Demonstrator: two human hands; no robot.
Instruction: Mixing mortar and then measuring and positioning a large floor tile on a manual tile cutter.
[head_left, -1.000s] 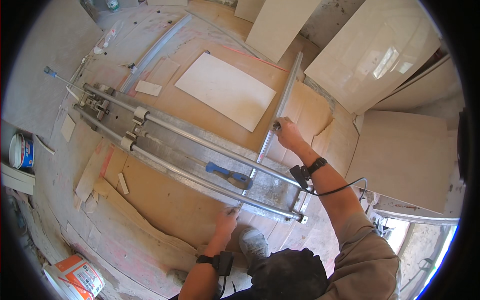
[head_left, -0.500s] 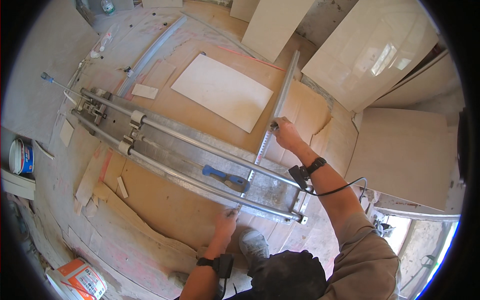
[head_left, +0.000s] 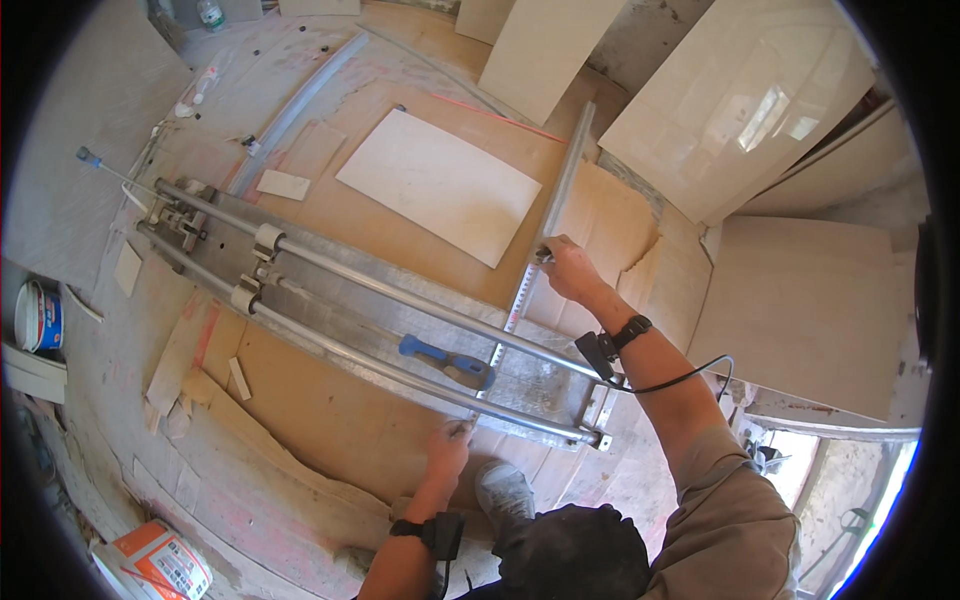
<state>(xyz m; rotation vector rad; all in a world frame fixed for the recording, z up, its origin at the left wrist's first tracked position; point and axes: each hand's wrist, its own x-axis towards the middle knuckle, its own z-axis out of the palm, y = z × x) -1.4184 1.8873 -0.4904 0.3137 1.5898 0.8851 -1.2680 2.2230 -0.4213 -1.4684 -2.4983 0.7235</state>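
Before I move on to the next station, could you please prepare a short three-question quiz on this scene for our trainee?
1. Multiple choice: What stretches between the left hand and the right hand?
a) a coiled green hose
b) a narrow pale graduated strip
c) a red wooden plank

2. True or false: In this view, the blue-and-grey elongated handle appears between two shiny round metal rails.

3. Fill in the blank: Seen from the person, the white rectangular panel lies on the ____ (near/far) side of the rails.

Key: 1. b; 2. true; 3. far.
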